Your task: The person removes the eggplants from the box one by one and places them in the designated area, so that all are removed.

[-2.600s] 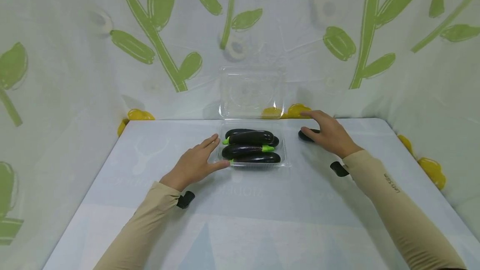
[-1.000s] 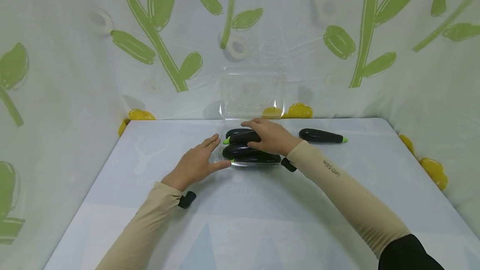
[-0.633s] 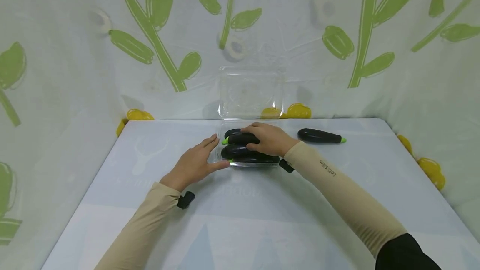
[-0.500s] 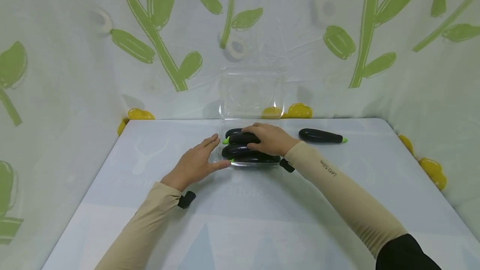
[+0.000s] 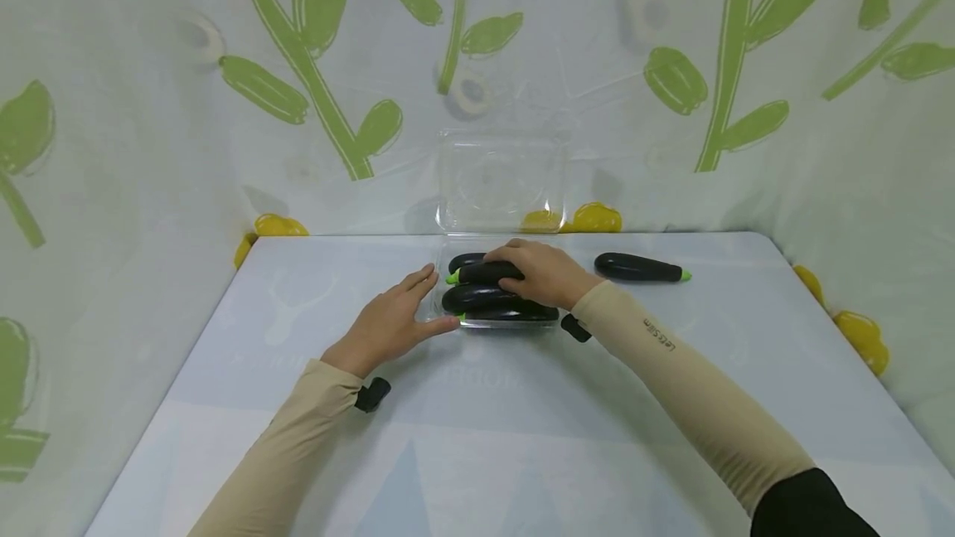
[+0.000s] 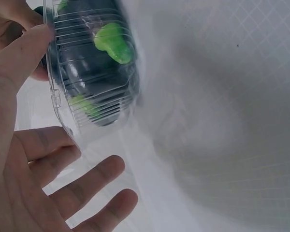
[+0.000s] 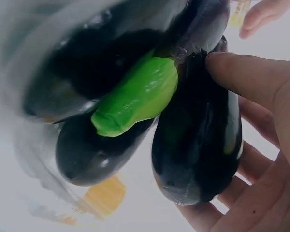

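In the head view, a clear plastic clamshell container [image 5: 515,324] holds several dark eggplants with green stem ends. My right hand [image 5: 548,272] reaches in from the right and grips the upper eggplant [image 5: 487,273], whose stem end points left. The right wrist view has the thumb on one side of this eggplant [image 7: 198,135], with fingers on its far side. My left hand [image 5: 382,328] is at the container's left side, fingers spread and fairly straight. Its thumb [image 6: 31,50] touches the rim in the left wrist view. My right hand covers the right ends of the eggplants.
The container's clear lid [image 5: 500,181] stands raised at the back, against the floral curtain [image 5: 582,48]. One loose eggplant [image 5: 637,268] lies on the white table [image 5: 477,454], right of the container. The table's back edge runs just behind both.
From beside the loose eggplant, my right hand has moved left into the container and gripped the upper eggplant, which shifts slightly right. My left hand stays in place.
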Available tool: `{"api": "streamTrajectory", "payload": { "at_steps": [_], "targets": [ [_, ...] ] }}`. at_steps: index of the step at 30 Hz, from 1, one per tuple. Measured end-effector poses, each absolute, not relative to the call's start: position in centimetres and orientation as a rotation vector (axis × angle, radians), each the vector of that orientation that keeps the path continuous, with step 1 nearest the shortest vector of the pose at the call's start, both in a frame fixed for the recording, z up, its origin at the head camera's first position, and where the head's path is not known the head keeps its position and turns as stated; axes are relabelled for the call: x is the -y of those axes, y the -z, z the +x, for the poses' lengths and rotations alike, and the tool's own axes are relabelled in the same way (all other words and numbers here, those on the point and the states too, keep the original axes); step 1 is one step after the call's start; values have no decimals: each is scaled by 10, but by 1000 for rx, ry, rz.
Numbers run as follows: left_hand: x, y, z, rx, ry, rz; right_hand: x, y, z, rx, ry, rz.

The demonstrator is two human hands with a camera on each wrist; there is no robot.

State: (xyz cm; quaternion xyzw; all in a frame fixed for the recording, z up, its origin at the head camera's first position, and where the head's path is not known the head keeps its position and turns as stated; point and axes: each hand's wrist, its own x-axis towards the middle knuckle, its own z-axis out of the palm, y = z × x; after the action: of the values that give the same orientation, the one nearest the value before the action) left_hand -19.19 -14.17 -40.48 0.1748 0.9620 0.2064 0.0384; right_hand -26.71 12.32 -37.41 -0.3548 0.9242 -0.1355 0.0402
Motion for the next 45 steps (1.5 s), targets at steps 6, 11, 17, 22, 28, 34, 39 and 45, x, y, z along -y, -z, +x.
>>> {"api": "streamTrajectory", "payload": {
  "at_steps": [6,11,17,22,28,34,39,45],
  "targets": [
    [142,405,-193,-2949,-622,526,-130,373,-263,-2864,467,-1080],
    [141,404,-193,-2949,-616,528,-138,367,-257,-2895,514,-1075],
    [141,403,-193,-2956,-627,547,-147,356,-248,-2941,616,-1108],
    [140,405,-195,-2956,-628,549,-159,352,-241,-3000,690,-1135],
    [140,406,-194,-2954,-626,548,-176,354,-237,-3043,769,-1108],
    [140,404,-192,-2953,-629,543,-196,357,-235,-3119,794,-1112],
    [139,404,-192,-2941,-650,529,-217,357,-234,-3193,788,-1086],
    [139,404,-190,-2949,-649,536,-242,358,-231,-3210,735,-897]
  ]
}}
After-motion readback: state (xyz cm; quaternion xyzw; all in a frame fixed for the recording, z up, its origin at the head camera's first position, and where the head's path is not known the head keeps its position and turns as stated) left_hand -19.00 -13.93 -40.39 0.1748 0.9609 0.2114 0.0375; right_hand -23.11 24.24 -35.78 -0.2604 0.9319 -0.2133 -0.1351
